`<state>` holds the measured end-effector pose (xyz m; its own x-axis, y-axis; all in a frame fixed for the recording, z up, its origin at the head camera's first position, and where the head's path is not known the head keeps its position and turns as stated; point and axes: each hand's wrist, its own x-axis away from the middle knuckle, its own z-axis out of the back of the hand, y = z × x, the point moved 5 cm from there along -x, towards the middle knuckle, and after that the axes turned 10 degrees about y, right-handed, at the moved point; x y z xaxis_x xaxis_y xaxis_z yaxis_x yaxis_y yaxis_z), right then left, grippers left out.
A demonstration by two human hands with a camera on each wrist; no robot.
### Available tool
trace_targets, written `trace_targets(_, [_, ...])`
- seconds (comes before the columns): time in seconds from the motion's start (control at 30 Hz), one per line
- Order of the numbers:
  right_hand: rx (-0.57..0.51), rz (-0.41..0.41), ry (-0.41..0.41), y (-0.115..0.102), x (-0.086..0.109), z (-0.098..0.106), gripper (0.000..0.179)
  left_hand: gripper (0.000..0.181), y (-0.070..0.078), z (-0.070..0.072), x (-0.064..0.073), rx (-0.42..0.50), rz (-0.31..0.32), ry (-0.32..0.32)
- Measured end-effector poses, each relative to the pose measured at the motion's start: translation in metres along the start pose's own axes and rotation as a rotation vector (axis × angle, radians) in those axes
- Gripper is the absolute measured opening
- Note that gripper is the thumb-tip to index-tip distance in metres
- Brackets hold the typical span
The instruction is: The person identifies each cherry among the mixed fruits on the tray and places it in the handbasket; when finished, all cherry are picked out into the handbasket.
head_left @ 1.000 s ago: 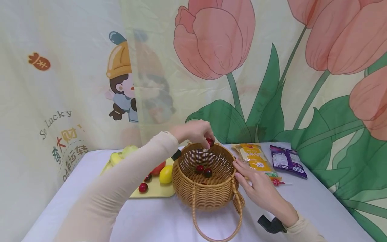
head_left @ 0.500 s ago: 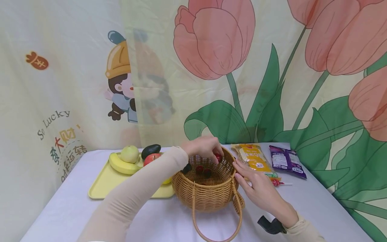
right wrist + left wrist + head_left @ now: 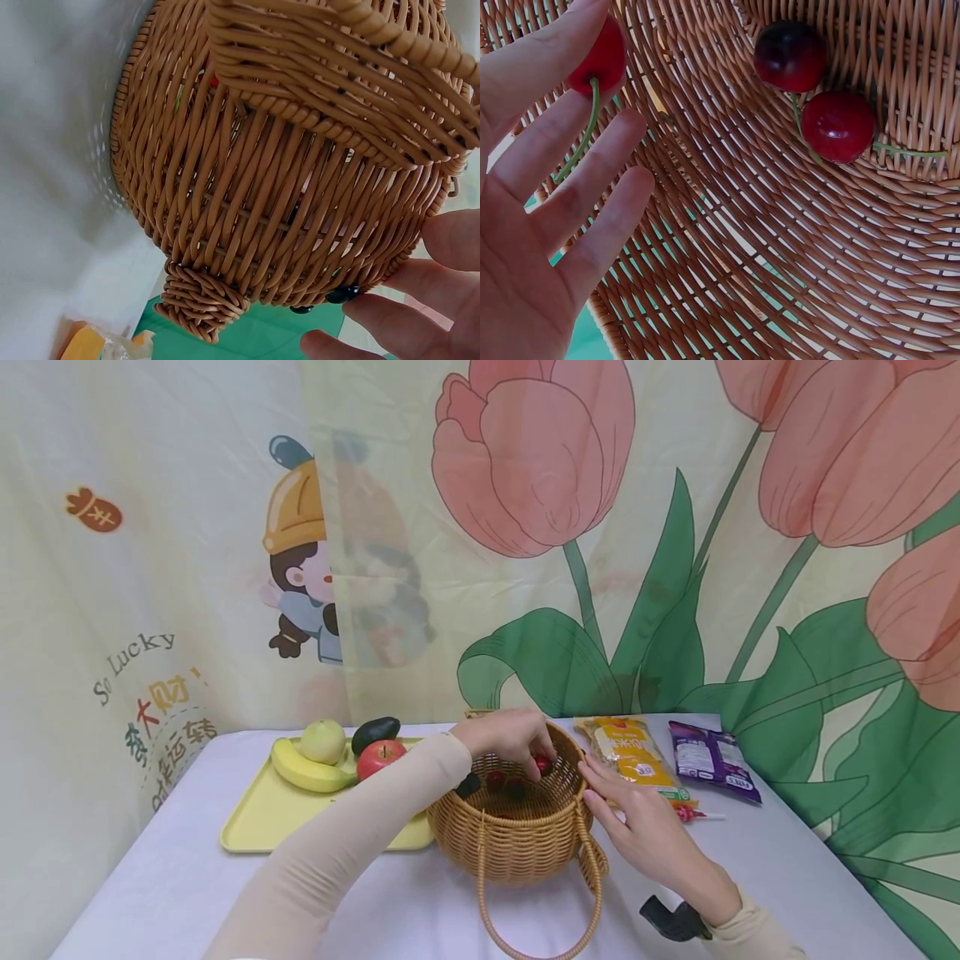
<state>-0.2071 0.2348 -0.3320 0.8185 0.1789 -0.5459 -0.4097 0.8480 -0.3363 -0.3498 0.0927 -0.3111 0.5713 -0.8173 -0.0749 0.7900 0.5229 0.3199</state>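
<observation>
My left hand (image 3: 517, 739) reaches into the round wicker basket (image 3: 510, 852) and pinches a red cherry (image 3: 606, 56) between thumb and index finger. Its green stem hangs down across the palm, while the other fingers stay extended. Two dark red cherries with stems, one darker (image 3: 789, 56) and one brighter (image 3: 838, 126), lie close together inside the basket. With fairly straight fingers, my right hand (image 3: 637, 814) touches the basket's right rim; the right wrist view shows its fingertips beside small black beads (image 3: 343, 294) on the wicker. The basket handle (image 3: 540, 955) hangs down at the front.
To the left, a yellow tray (image 3: 258, 827) bears a banana (image 3: 311, 768), a round pale green fruit (image 3: 322, 742), an avocado (image 3: 377, 732) and a red apple (image 3: 380, 758), partly behind my left arm. A yellow packet (image 3: 626, 747), a purple packet (image 3: 712, 760) and a lollipop (image 3: 690, 813) lie to the right.
My left hand has moved down from above the basket's far rim into it, carrying the cherry. The left forearm has shifted right, uncovering more of the tray. My right hand stays on the rim.
</observation>
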Motion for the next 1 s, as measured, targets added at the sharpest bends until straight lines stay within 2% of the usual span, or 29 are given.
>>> trace_targets(1.0, [0.002, -0.011, -0.008, 0.0007, 0.0, -0.0001, 0.046, 0.042, 0.0039, 0.0002, 0.0005, 0.01, 0.027, -0.009])
